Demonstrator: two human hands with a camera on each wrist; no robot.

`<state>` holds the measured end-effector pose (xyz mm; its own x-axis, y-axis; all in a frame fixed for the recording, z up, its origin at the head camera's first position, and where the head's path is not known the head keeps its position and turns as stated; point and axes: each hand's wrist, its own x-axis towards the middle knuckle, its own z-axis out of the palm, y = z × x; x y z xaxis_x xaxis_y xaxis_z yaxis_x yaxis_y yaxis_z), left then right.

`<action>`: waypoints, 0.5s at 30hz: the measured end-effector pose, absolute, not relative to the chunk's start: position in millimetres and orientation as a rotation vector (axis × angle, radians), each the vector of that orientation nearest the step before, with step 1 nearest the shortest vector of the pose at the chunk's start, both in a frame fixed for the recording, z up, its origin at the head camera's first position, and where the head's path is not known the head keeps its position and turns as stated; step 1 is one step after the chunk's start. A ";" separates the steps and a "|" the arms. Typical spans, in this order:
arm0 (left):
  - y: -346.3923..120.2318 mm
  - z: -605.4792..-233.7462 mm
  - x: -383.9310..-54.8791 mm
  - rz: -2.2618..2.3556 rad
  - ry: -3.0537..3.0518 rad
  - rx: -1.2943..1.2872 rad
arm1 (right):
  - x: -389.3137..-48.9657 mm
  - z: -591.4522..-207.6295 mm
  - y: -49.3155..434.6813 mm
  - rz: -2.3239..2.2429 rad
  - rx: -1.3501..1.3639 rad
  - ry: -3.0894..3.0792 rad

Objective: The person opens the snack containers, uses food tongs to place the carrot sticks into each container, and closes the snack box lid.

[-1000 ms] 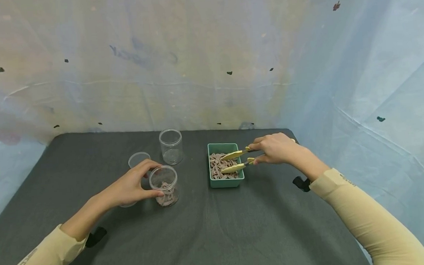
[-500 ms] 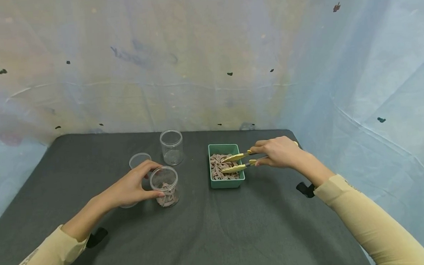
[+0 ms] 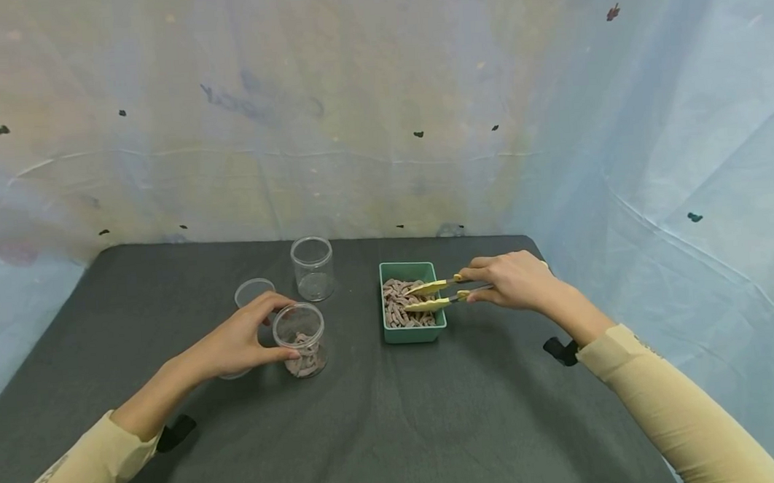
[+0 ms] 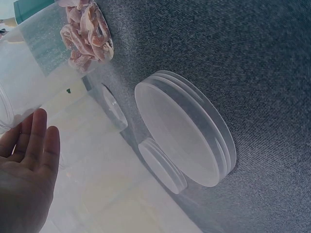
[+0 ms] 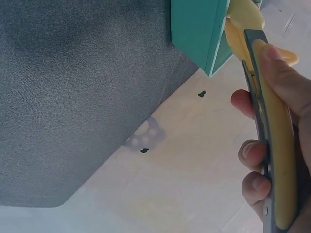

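My left hand [image 3: 248, 340] holds a clear plastic jar [image 3: 310, 348] near its rim, thumb on the near side and fingers round the far side. Several pale pinkish-brown strips, like raw meat, lie in the bottom of this jar. To the right stands a green rectangular container [image 3: 414, 335] with many more such strips [image 3: 395, 299] in it. My right hand [image 3: 514, 280] grips a pair of tongs [image 3: 430, 305] with yellow tips. The tips point left over the container's right wall, spread apart among the strips. In the right wrist view, thumb and fingers wrap the tongs' yellow handle [image 5: 279, 145].
A second clear jar [image 3: 312, 267], with nothing in it, stands behind the held one. Clear round lids [image 4: 187, 128] lie on the dark cloth-covered table [image 3: 396, 423] beside and partly behind my left hand. Plastic sheeting [image 3: 354, 112] hangs just past the table's back edge.
My right hand has shifted slightly right and toward me, and the tongs' tips have come a little closer together in the strips. The left hand and its jar stay in place.
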<state>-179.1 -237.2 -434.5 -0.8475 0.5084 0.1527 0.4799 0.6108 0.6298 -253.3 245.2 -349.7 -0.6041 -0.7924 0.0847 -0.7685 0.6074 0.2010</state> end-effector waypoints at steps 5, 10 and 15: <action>-236.7 -435.6 -179.6 1.075 2.782 0.853 | -251.6 -351.7 247.1 -0.202 1.290 -2.658; -237.1 -436.2 -179.7 1.075 2.779 0.847 | -249.0 -351.9 249.0 -0.194 1.286 -2.650; -237.4 -435.8 -179.5 1.075 2.775 0.841 | -247.6 -351.8 252.2 -0.182 1.284 -2.630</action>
